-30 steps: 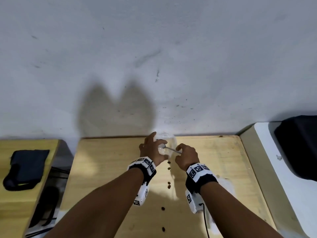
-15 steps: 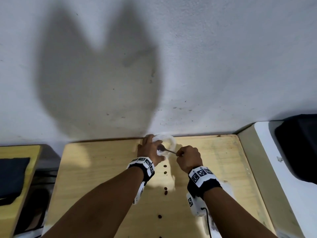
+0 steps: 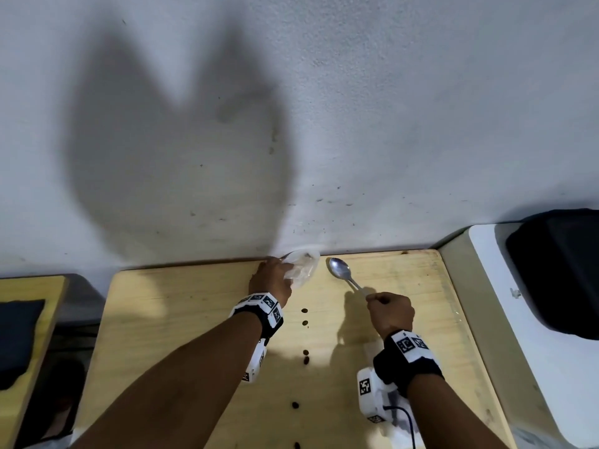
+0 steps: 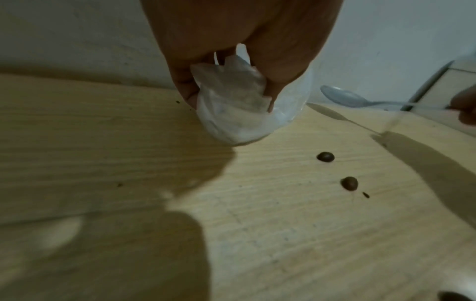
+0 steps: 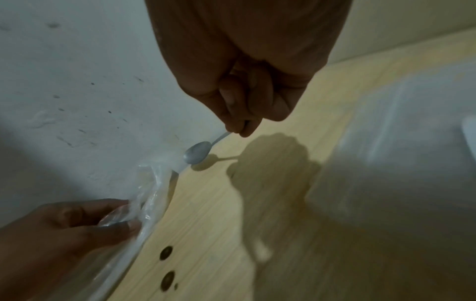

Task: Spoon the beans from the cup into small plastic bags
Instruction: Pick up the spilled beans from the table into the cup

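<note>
My left hand grips a clear plastic bag at the table's far edge by the wall; the left wrist view shows the fingers bunching the bag. My right hand pinches the handle of a metal spoon, whose empty bowl lies just right of the bag, apart from it. The right wrist view shows the spoon above the table and the bag in the left hand. Several brown beans lie loose on the table between my arms. No cup is in view.
The wooden table ends at a white wall. A white surface with a black object stands to the right. Another wooden surface with a dark item lies to the left across a gap.
The right hand has drawn the spoon out of the bag and moved it right, so the spoon's bowl is clear of the bag. The left hand stays on the bag.
</note>
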{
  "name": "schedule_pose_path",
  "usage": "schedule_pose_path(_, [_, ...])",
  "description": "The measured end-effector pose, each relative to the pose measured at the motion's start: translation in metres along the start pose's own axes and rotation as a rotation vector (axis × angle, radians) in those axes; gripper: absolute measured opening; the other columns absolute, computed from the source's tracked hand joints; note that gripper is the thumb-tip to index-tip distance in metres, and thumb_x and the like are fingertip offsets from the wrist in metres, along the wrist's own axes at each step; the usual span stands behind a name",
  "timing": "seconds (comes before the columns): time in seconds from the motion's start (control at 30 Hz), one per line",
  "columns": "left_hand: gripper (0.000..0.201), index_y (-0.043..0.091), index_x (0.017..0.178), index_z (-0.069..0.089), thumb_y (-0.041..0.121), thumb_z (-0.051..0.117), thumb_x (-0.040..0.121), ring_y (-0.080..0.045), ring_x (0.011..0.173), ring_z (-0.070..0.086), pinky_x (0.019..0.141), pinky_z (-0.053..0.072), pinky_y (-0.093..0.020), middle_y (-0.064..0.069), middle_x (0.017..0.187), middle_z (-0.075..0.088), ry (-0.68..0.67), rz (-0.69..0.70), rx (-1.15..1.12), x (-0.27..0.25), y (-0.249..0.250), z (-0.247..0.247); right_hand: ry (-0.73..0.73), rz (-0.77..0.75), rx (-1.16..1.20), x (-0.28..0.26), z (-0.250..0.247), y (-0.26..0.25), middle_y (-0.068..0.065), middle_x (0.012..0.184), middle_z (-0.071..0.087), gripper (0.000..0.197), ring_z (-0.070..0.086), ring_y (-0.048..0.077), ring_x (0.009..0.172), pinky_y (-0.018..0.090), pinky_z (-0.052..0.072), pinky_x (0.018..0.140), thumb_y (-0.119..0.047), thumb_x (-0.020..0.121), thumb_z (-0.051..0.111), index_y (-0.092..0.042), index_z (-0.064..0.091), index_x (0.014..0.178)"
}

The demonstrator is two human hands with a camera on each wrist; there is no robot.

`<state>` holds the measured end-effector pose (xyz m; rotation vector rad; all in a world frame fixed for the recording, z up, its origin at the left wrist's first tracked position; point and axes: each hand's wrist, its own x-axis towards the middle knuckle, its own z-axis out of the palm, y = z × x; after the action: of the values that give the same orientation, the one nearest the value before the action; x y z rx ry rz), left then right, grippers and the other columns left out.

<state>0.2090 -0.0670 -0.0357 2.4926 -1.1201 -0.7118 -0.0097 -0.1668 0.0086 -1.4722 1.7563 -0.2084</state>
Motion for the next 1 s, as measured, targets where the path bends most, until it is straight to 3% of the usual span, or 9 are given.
schedule_pose_path(0.13, [0.037, 0.031, 0.123, 0.062, 0.025, 0.064, 0.087, -0.018, 0.12, 0.053, 0.1, 0.041, -0.027, 0.002, 0.128, 0.056, 0.017, -0.046, -0.096, -0.005, -0.01, -0.003, -0.019, 0.049, 0.025, -0.006, 0.017, 0.003, 0.012, 0.097, 0.075, 0.017, 0.065, 0.033, 0.095, 0.03, 0.052, 0.08, -0.016, 0.087, 0.064, -0.014, 0.08, 0.093])
schedule_pose_path(0.37, [0.037, 0.026, 0.117, 0.065, 0.022, 0.071, 0.081, -0.02, 0.112, 0.059, 0.093, 0.044, -0.026, 0.0, 0.12, 0.062, 0.101, -0.093, -0.209, -0.026, -0.026, -0.007, -0.063, 0.026, -0.065, -0.011, 0.04, 0.005, 0.011, 0.101, 0.074, 0.021, 0.066, 0.033, 0.095, 0.034, 0.055, 0.083, -0.02, 0.089, 0.063, -0.018, 0.078, 0.104])
schedule_pose_path(0.5, [0.036, 0.028, 0.117, 0.065, 0.023, 0.071, 0.081, -0.019, 0.111, 0.059, 0.09, 0.043, -0.024, 0.002, 0.119, 0.061, 0.114, -0.12, -0.241, -0.035, -0.026, -0.007, -0.099, -0.021, -0.192, -0.016, 0.042, 0.005, 0.008, 0.11, 0.071, 0.031, 0.065, 0.032, 0.1, 0.025, 0.046, 0.075, -0.016, 0.087, 0.058, -0.021, 0.072, 0.114])
schedule_pose_path(0.6, [0.036, 0.032, 0.117, 0.064, 0.026, 0.07, 0.082, -0.019, 0.11, 0.059, 0.089, 0.044, -0.024, 0.003, 0.119, 0.061, 0.097, -0.151, -0.234, -0.042, -0.026, -0.006, -0.121, -0.056, -0.289, -0.022, 0.043, 0.007, 0.005, 0.108, 0.067, 0.036, 0.065, 0.028, 0.097, 0.025, 0.044, 0.071, -0.016, 0.08, 0.058, -0.019, 0.068, 0.114])
schedule_pose_path(0.73, [0.036, 0.032, 0.118, 0.064, 0.027, 0.069, 0.083, -0.019, 0.112, 0.058, 0.089, 0.041, -0.022, 0.002, 0.12, 0.06, 0.096, -0.142, -0.225, -0.052, -0.03, -0.003, -0.129, -0.116, -0.352, -0.027, 0.044, 0.012, 0.005, 0.114, 0.063, 0.042, 0.064, 0.03, 0.102, 0.033, 0.053, 0.081, -0.018, 0.078, 0.06, -0.018, 0.063, 0.12])
schedule_pose_path(1.0, [0.036, 0.028, 0.115, 0.067, 0.022, 0.072, 0.08, -0.019, 0.11, 0.059, 0.089, 0.042, -0.021, 0.002, 0.12, 0.061, 0.148, -0.144, -0.309, -0.071, -0.041, -0.005, -0.135, -0.166, -0.324, -0.038, 0.04, 0.019, 0.005, 0.126, 0.063, 0.044, 0.06, 0.029, 0.114, 0.032, 0.048, 0.092, -0.012, 0.079, 0.061, -0.021, 0.063, 0.122])
